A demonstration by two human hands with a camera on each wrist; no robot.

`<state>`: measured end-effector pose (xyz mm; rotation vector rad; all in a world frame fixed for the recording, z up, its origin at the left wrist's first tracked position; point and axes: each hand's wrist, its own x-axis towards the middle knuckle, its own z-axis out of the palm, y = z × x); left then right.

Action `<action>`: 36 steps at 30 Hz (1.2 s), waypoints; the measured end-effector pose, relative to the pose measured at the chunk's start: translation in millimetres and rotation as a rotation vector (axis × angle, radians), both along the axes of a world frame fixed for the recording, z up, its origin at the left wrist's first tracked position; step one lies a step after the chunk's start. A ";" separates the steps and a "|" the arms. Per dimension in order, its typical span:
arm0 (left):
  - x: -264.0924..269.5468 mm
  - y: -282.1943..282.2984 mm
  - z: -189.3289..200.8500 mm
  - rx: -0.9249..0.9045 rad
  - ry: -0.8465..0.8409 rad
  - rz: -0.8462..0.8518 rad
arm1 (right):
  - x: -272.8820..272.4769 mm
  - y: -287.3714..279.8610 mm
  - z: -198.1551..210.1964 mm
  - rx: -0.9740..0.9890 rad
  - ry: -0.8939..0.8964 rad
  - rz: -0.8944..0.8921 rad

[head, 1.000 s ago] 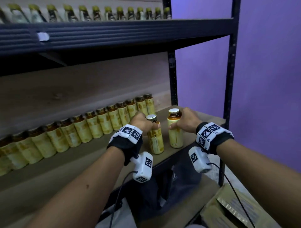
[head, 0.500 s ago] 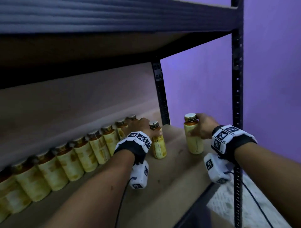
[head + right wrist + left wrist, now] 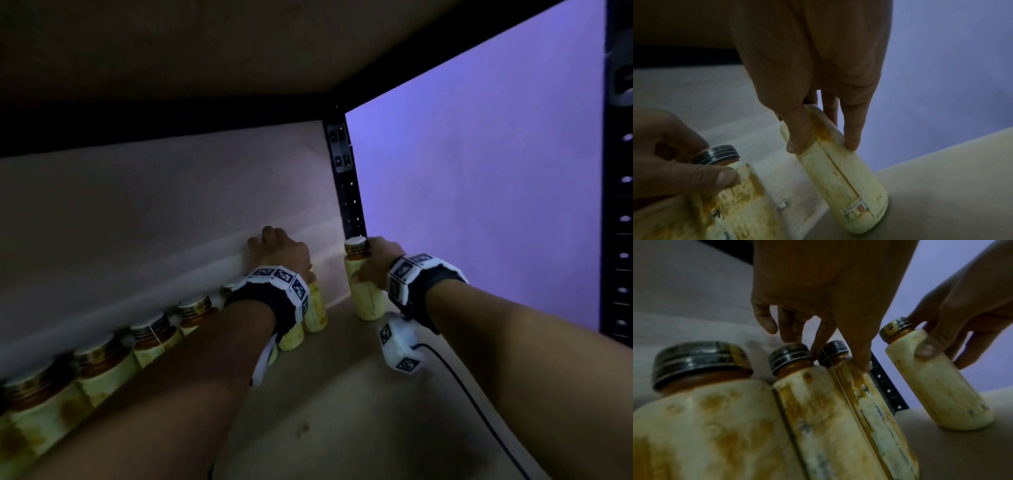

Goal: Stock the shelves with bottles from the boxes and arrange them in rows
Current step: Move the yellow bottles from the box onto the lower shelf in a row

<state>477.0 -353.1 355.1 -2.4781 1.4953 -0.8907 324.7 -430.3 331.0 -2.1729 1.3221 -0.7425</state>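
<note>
A row of yellow bottles (image 3: 154, 337) with dark metal caps stands along the back wall of the shelf (image 3: 342, 418). My left hand (image 3: 279, 248) grips the neck of the bottle at the row's right end (image 3: 317, 308). The thumb (image 3: 861, 360) presses its shoulder while the fingers curl over the cap (image 3: 833, 348). This bottle stands against its neighbour (image 3: 818, 402). A gap to the right, my right hand (image 3: 375, 265) holds another yellow bottle (image 3: 364, 296) upright on the board, thumb (image 3: 797, 138) and fingers round its upper body (image 3: 838, 170). That bottle stands close to the back corner post.
The underside of the upper shelf (image 3: 205, 51) hangs low overhead. A black perforated post (image 3: 347, 192) rises at the back right corner and another (image 3: 620, 205) at the front right. A purple wall (image 3: 479, 171) lies beyond. Bare board stretches in front of the row.
Both hands have carried their bottles deeper onto the shelf. The left bottle now stands against the end of the row, and the right bottle has gone to the back right corner.
</note>
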 end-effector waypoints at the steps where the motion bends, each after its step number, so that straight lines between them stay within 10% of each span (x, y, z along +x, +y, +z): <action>1: 6.3 -1.8 -2.4 -0.020 -0.001 -0.014 | 11.0 -2.7 -0.5 -0.024 0.011 0.013; 15: 17.6 59.7 15.9 -0.042 0.169 -0.085 | 30.7 33.2 -8.9 0.116 -0.142 0.152; 27: -23.4 337.1 61.5 0.119 0.447 0.017 | -27.7 245.0 36.3 -0.099 0.279 0.440; 36: -84.7 551.7 6.0 0.227 0.682 0.110 | -54.8 456.9 10.4 -0.072 0.351 0.927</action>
